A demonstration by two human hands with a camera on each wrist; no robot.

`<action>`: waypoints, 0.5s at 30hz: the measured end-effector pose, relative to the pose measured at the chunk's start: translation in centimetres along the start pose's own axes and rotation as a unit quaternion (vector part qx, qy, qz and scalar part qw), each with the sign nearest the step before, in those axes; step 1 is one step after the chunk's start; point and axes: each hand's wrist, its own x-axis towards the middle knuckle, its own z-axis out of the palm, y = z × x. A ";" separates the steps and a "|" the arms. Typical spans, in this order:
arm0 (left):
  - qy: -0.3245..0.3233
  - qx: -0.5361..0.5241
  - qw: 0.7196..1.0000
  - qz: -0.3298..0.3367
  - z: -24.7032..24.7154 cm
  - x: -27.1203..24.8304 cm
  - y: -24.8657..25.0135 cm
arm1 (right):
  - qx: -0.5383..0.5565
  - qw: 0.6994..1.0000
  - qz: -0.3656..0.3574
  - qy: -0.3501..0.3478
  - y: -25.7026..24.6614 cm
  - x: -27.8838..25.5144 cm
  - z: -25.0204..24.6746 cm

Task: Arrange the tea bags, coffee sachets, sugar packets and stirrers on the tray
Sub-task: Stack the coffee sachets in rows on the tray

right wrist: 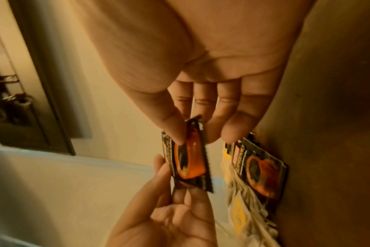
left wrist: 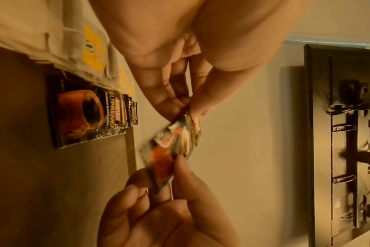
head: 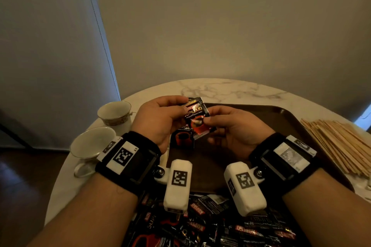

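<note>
Above the tray [head: 281, 118] we pinch one light, crinkly coffee sachet [head: 197, 118] by its sealed ends, left hand [head: 160, 120] and right hand [head: 239, 128] each in a fingertip grip

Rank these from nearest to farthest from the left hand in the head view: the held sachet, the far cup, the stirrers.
1. Held sachet: pinched by the left hand.
2. Far cup: on the table, to its left.
3. Stirrers: far right, past the tray.
</note>
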 end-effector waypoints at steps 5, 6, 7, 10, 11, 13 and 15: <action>0.002 0.021 1.000 -0.017 -0.5 0.1 0.3 | -0.078 0.997 0.004 0.021 -0.1 -0.3 1.1; 0.003 0.027 1.000 -0.015 -0.6 0.0 0.4 | -0.080 0.997 0.006 0.022 -0.1 -0.3 1.3; 0.004 0.031 0.999 -0.015 -0.6 0.0 0.5 | -0.081 0.996 0.008 0.023 -0.2 -0.3 1.6; 0.011 0.033 0.999 -0.025 -0.7 -0.1 0.6 | -0.082 0.996 0.015 0.041 -0.5 -0.2 1.8; 0.021 0.032 0.999 -0.025 -0.8 0.0 0.5 | -0.086 0.995 0.021 0.047 -0.6 -0.1 1.8; 0.053 0.037 0.998 -0.009 -1.0 0.4 0.4 | -0.098 0.993 0.040 0.061 -0.5 0.0 1.6; 0.089 0.040 0.995 0.016 -1.2 0.8 0.6 | -0.109 0.988 0.069 0.080 -0.2 0.4 1.4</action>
